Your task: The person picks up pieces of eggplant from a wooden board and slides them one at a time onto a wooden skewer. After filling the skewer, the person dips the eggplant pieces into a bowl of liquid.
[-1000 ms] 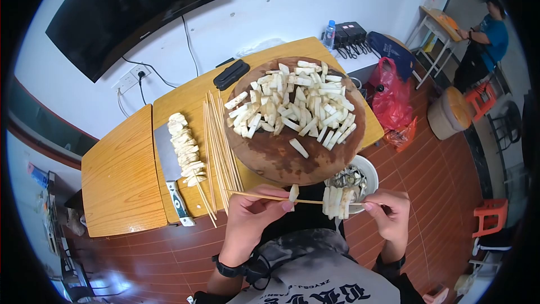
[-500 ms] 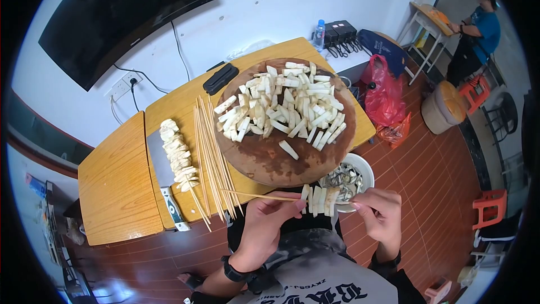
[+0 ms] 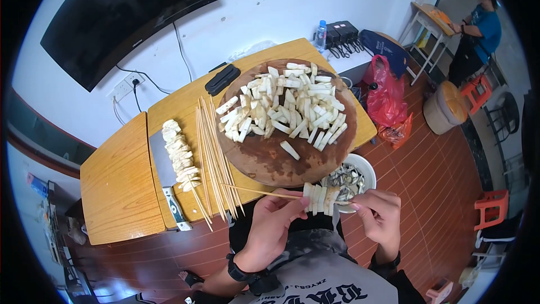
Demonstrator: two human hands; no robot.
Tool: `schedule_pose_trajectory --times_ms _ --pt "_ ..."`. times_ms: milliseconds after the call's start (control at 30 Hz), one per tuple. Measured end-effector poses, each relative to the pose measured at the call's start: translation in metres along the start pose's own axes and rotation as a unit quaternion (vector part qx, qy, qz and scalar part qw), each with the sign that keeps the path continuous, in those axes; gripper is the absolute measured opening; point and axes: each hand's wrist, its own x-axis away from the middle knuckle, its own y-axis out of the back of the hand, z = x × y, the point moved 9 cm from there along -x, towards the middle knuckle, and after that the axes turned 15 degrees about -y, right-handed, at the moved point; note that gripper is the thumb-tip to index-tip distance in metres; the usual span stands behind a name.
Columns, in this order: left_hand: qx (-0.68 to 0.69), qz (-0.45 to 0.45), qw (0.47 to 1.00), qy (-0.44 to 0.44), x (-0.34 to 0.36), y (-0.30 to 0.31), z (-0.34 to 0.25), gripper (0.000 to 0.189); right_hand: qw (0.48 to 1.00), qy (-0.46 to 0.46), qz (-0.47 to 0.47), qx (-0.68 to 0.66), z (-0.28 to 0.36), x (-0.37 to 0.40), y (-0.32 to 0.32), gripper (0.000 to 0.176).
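Between my two hands a thin bamboo skewer (image 3: 256, 191) runs level, with several pale vegetable strips (image 3: 319, 199) threaded crosswise on it. My left hand (image 3: 271, 224) pinches the skewer, its thumb and fingertips against the leftmost strip. At the other end, my right hand (image 3: 383, 217) is closed on the skewer's end, just beyond the last strip. Above them, a round wooden board (image 3: 264, 163) bears a heap of cut strips (image 3: 289, 104). Partly behind the threaded strips, a white bowl (image 3: 369, 175) holds dark-and-pale scraps.
Loose bamboo skewers (image 3: 211, 157) lie left of the board. Beside them, loaded skewers (image 3: 181, 157) rest across a broad knife (image 3: 175, 209) on the wooden table (image 3: 121, 186). A black case (image 3: 223, 80) sits behind. Red bags (image 3: 385, 98) are on the right; a person (image 3: 478, 36) stands farther off.
My left fingers have shifted slightly right, onto the leftmost strip. My right hand stays nearly still on the skewer's end. The whole view has moved a little.
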Motion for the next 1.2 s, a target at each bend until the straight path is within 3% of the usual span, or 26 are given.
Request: schedule_pose_trajectory --times_ms 167,267,300,367,500,700,800,900,933,1033,1067,1200 --pt "0.015 0.018 0.999 -0.024 0.0 -0.016 -0.026 0.018 0.999 -0.013 -0.033 -0.012 -0.01 0.005 0.013 0.003" --pt "-0.173 0.086 0.975 -0.11 -0.012 -0.008 -0.056 0.023 0.995 -0.054 -0.081 -0.023 -0.019 0.009 0.036 0.002" --pt "-0.293 0.114 0.935 -0.161 -0.015 -0.013 -0.07 0.023 0.993 -0.064 -0.096 -0.037 -0.023 0.011 0.044 0.003" --pt "-0.512 0.164 0.804 -0.255 -0.022 -0.034 -0.092 0.025 0.986 -0.084 -0.126 -0.064 -0.031 0.015 0.058 0.004" --pt "-0.676 0.182 0.566 -0.435 -0.026 -0.091 -0.111 0.027 0.98 -0.107 -0.141 -0.095 -0.044 0.022 0.068 0.008" --pt "-0.706 0.214 0.537 -0.409 -0.046 -0.085 -0.093 0.022 0.98 -0.113 -0.137 -0.092 -0.055 0.029 0.075 0.007" --pt "-0.698 0.219 0.513 -0.45 -0.043 -0.085 -0.096 0.017 0.977 -0.106 -0.143 -0.114 -0.058 0.027 0.076 0.007" --pt "-0.647 0.176 0.597 -0.44 -0.039 -0.068 -0.115 0.012 0.979 -0.111 -0.128 -0.111 -0.059 0.024 0.074 0.006" --pt "-0.617 0.132 0.679 -0.375 -0.039 -0.055 -0.121 0.008 0.98 -0.107 -0.121 -0.114 -0.059 0.024 0.073 0.006" --pt "-0.3 0.095 0.893 -0.322 -0.037 -0.013 -0.125 0.011 0.983 -0.096 -0.095 -0.122 -0.058 0.018 0.067 0.005" --pt "-0.246 0.058 0.921 -0.298 -0.031 -0.004 -0.127 0.017 0.984 -0.096 -0.083 -0.124 -0.057 0.017 0.064 0.005" --pt "-0.097 0.049 0.971 -0.214 -0.02 0.023 -0.116 0.024 0.989 -0.079 -0.041 -0.119 -0.051 0.014 0.051 0.005"
